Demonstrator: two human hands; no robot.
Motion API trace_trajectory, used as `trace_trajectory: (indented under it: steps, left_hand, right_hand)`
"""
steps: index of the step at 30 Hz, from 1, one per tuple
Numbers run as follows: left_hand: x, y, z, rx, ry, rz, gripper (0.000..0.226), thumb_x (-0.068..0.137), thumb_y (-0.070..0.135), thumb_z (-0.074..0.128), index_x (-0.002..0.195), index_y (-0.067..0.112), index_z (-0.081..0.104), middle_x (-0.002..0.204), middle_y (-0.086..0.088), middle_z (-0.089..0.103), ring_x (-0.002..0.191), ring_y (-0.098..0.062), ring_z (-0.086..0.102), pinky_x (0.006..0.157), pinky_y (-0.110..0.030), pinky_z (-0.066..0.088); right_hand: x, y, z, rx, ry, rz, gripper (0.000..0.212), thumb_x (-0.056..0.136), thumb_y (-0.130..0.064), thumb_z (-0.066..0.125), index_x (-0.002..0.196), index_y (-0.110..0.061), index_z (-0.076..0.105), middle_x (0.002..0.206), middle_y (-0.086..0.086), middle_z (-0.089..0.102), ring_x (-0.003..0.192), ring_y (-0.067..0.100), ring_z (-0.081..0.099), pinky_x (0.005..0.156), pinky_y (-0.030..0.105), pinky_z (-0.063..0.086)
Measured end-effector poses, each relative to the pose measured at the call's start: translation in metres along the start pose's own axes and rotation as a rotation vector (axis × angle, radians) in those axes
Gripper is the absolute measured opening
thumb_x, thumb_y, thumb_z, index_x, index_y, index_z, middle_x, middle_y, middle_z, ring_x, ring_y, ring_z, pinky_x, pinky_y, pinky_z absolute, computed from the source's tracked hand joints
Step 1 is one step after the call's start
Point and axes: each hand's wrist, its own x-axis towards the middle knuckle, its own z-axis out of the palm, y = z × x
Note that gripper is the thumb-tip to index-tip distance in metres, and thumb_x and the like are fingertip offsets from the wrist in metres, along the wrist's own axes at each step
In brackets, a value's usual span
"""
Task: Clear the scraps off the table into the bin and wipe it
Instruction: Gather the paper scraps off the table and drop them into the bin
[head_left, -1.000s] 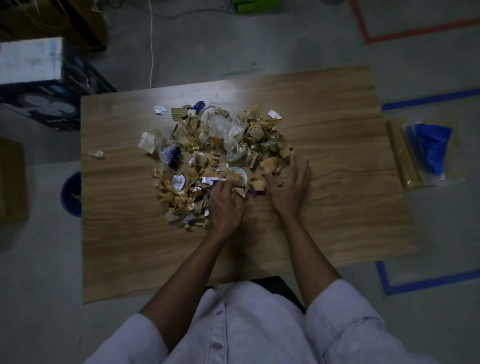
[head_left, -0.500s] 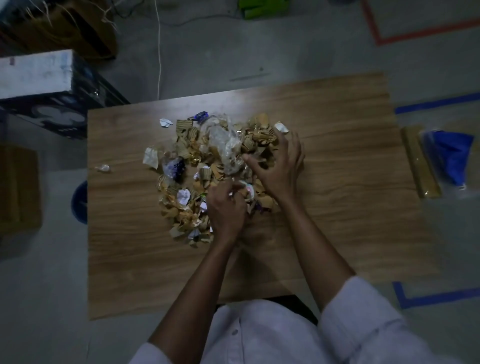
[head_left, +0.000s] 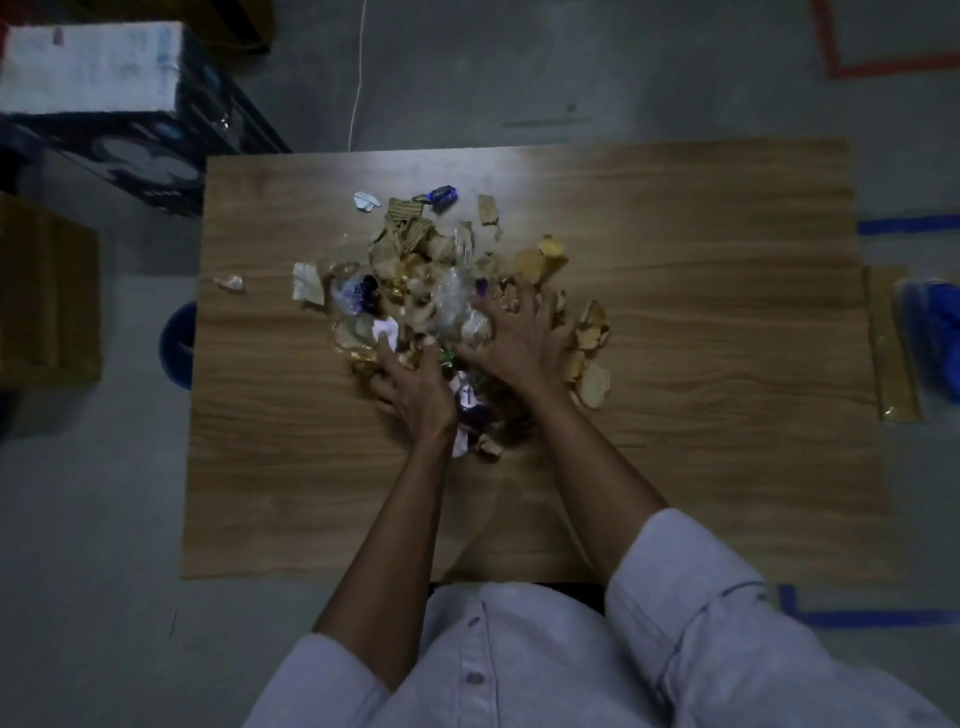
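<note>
A heap of scraps (head_left: 415, 260), torn brown cardboard bits, clear plastic and purple and white wrappers, lies in the middle of the wooden table (head_left: 701, 312). My left hand (head_left: 410, 384) rests on the heap's near edge, its fingers apart and dug into the pieces. My right hand (head_left: 519, 338) is spread flat over the right side of the heap, with cardboard bits (head_left: 589, 364) just right of it. A blue wrapper (head_left: 441, 195), a white scrap (head_left: 366, 200) and a small pale scrap (head_left: 231, 282) lie loose. A blue bin (head_left: 176, 343) shows on the floor, half hidden by the table's left edge.
A blue cloth in clear plastic (head_left: 935, 338) and a tan strip (head_left: 891, 343) lie off the table's right edge. A dark box with a white top (head_left: 93, 67) and a brown carton (head_left: 47, 296) stand on the floor at the left.
My right hand has slid back from the heap's far right side toward me, dragging scraps along. The left hand has stayed at the near edge. The heap is narrower and more bunched.
</note>
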Motion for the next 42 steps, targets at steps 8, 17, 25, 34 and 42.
trace_trajectory:
  steps: [8, 17, 25, 34, 42]
  left_hand:
    - [0.013, 0.0, 0.001, -0.039, -0.305, 0.053, 0.088, 0.076, 0.087, 0.052, 0.147, 0.036, 0.043, 0.154, -0.013, 0.04, 0.142, -0.035, 0.037, 0.115, -0.059, 0.033]
    - [-0.005, 0.028, -0.025, -0.575, -0.482, -0.058, 0.041, 0.102, 0.022, 0.058, 0.137, 0.001, 0.051, 0.108, -0.001, 0.074, 0.098, -0.018, 0.072, 0.079, -0.032, 0.058]
    - [-0.019, 0.037, -0.03, -0.808, -0.648, -0.094, 0.031, 0.091, 0.018, 0.071, 0.119, 0.007, 0.069, 0.125, -0.021, 0.067, 0.116, -0.039, 0.064, 0.104, -0.05, 0.051]
    - [-0.027, 0.058, -0.036, -0.802, -0.571, -0.267, 0.018, 0.088, 0.004, 0.053, 0.085, 0.005, 0.071, 0.085, -0.014, 0.069, 0.077, -0.03, 0.067, 0.074, -0.039, 0.059]
    - [-0.037, 0.052, -0.042, -0.6, -0.519, -0.255, 0.03, 0.086, -0.009, 0.038, 0.09, 0.001, 0.065, 0.068, -0.011, 0.057, 0.059, -0.023, 0.058, 0.052, -0.03, 0.051]
  right_hand:
    - [-0.024, -0.009, 0.013, 0.18, 0.178, -0.006, 0.059, 0.073, -0.03, 0.075, 0.13, -0.04, 0.063, 0.144, 0.012, 0.049, 0.136, 0.044, 0.034, 0.099, 0.054, 0.047]
    - [-0.043, 0.0, -0.002, 0.408, 0.25, -0.055, 0.049, 0.066, -0.033, 0.087, 0.113, -0.026, 0.075, 0.12, 0.011, 0.063, 0.114, 0.036, 0.051, 0.081, 0.034, 0.042]
    - [-0.076, -0.026, -0.016, 0.522, 0.253, -0.218, 0.055, 0.077, -0.033, 0.079, 0.127, -0.018, 0.061, 0.126, 0.014, 0.055, 0.116, 0.029, 0.047, 0.084, 0.034, 0.044]
    - [-0.1, -0.036, -0.021, 0.888, 0.289, -0.226, 0.087, 0.073, -0.033, 0.082, 0.134, -0.041, 0.02, 0.139, 0.01, 0.035, 0.13, 0.029, 0.046, 0.102, 0.049, 0.049]
    - [-0.094, -0.026, -0.038, 0.564, 0.244, -0.478, 0.085, 0.072, -0.047, 0.068, 0.149, -0.021, 0.045, 0.16, 0.007, 0.036, 0.145, 0.013, 0.029, 0.121, 0.053, 0.021]
